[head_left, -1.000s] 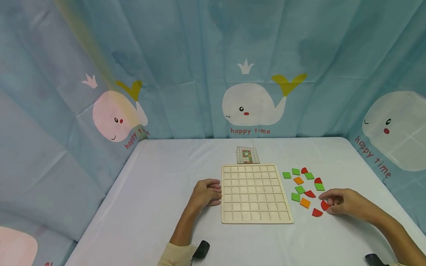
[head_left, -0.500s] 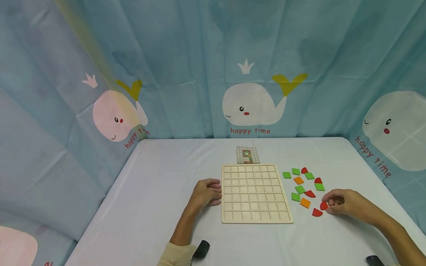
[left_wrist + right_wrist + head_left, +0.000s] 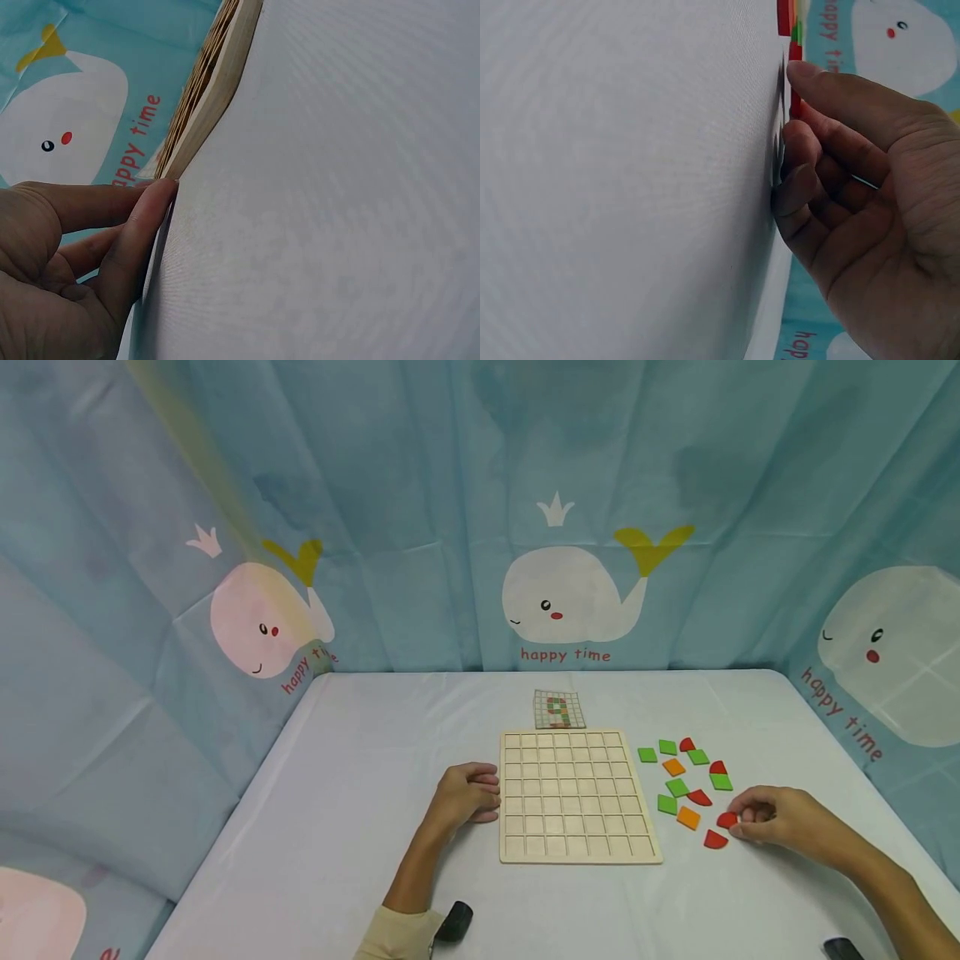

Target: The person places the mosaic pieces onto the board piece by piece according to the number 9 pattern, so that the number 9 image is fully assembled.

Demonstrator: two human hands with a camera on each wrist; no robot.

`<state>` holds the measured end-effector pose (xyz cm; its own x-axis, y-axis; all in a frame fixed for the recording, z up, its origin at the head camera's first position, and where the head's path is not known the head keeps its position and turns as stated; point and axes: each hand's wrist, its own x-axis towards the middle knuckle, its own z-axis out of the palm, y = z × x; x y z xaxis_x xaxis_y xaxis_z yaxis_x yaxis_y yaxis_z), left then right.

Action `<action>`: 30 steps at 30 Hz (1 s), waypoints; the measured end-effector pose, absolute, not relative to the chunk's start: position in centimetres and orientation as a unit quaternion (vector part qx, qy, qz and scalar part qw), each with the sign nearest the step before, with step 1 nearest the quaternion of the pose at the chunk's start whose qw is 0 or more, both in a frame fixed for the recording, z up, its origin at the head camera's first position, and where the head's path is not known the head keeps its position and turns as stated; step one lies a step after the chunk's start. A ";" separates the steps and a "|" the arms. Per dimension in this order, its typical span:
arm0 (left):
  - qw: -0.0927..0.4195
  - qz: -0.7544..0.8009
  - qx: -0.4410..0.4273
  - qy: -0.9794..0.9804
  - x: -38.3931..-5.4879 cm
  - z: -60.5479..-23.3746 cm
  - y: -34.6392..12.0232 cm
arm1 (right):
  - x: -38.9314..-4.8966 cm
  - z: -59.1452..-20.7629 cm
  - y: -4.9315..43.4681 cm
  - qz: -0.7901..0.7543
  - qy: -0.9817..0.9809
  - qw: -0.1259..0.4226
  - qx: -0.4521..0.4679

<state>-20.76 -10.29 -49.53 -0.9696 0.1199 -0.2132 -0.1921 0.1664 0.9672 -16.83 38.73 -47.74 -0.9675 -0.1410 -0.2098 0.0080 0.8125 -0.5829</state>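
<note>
At the right of the head view my right hand pinches a red quarter-circle tile between thumb and index finger. The right wrist view shows this red tile edge-on, just off the white cloth, with the other fingers curled below it. My left hand rests on the cloth, its fingertips touching the left edge of a wooden grid board. From the left wrist, thumb and fingers of the left hand meet at the corner of the board.
Green square tiles, orange squares and more red quarter-circles lie scattered right of the board. Behind the board is a small pattern card with a coloured figure on a grid. A whale-print curtain surrounds the table.
My right hand has closed thumb and index finger on the red quarter-circle tile, which has shifted slightly left and away from me. The left hand stays put.
</note>
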 end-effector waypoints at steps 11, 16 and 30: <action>0.126 0.645 -0.023 0.753 -20.7 -49.4 -10.4 | -16.7 -47.1 37.9 -0.299 0.949 0.085 -0.049; 0.126 0.647 -0.015 0.752 -20.6 -49.2 -10.3 | -17.0 -46.2 37.4 -0.279 0.957 0.047 -0.068; 0.129 0.641 -0.014 0.757 -20.4 -49.1 -10.0 | -18.0 -44.8 34.3 -0.293 0.950 -0.013 -0.106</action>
<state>-20.43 -10.03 -49.08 -0.9661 0.1442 -0.2143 -0.1876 0.1783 0.9659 -18.03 34.29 -44.77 -0.9772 -0.1944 0.0860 -0.2090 0.8062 -0.5535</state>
